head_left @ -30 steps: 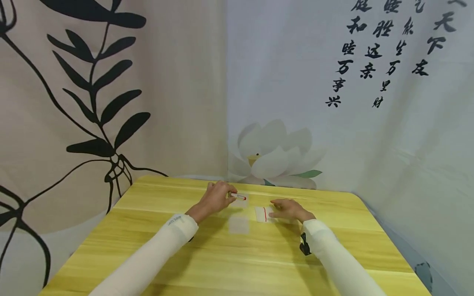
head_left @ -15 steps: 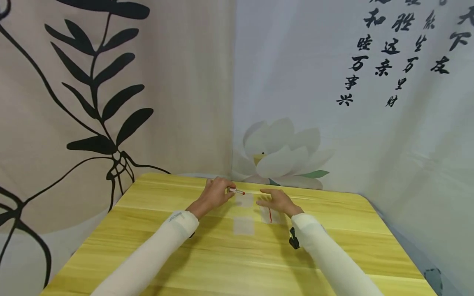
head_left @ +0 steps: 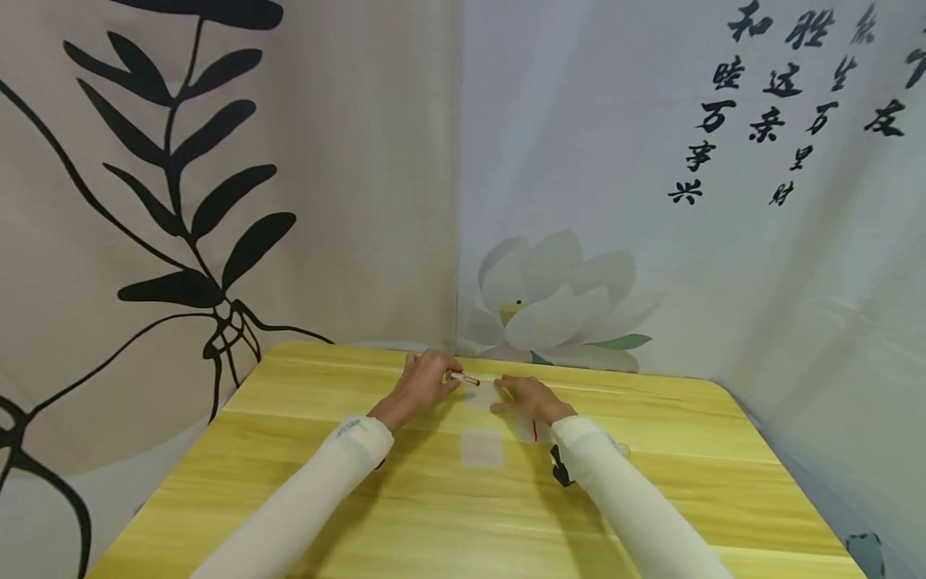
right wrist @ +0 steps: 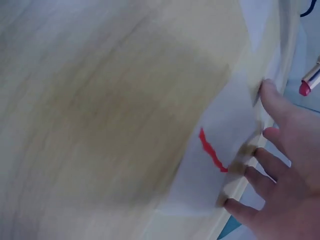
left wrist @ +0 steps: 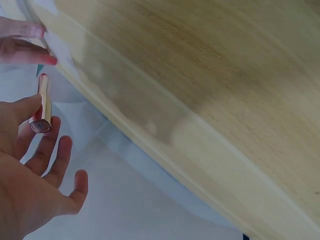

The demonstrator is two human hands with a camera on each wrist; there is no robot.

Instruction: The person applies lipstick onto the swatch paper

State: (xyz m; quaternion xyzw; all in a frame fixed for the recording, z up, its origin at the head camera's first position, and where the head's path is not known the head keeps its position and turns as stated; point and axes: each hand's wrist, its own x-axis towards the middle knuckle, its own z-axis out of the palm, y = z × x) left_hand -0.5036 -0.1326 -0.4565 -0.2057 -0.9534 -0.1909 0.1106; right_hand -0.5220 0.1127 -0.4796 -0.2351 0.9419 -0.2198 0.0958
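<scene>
- L hand (head_left: 419, 388): grip clamped on lipstick (head_left: 466, 379), thumb and finger pinching the base end; red tip exposed, pointing right, over/beside the far edge of far sheet (head_left: 481, 396).
- R hand (head_left: 534, 396): grip apart, fingers spread, nothing held; hand partly covered marked sheet (head_left: 526, 433). Fingertip contact w/ paper or bench (head_left: 448, 523): couldn't tell.
- Red line (right wrist: 212, 150) was on marked sheet only, as far as seen; near sheet (head_left: 481, 449) showed no mark.
- Main risk (judged): smear. Bare tip faced R fingers w/ little gap; a small slip of either hand could've put red on skin or the wrong paper.
- 2nd risk: pinch at base end only; a sideways knock could've tilted or dropped the lipstick, poss. off the far side.
- 3rd: sheets looked thin, fixing not verified; a dragging palm or R sleeve (head_left: 637, 498) might've shifted one.
- Edges: bench's far edge close behind both hands, cloth (head_left: 362, 201) beyond; little room that way.
- Open room: mostly near side, plus outboard L and R of forearms; tight between hands.
</scene>
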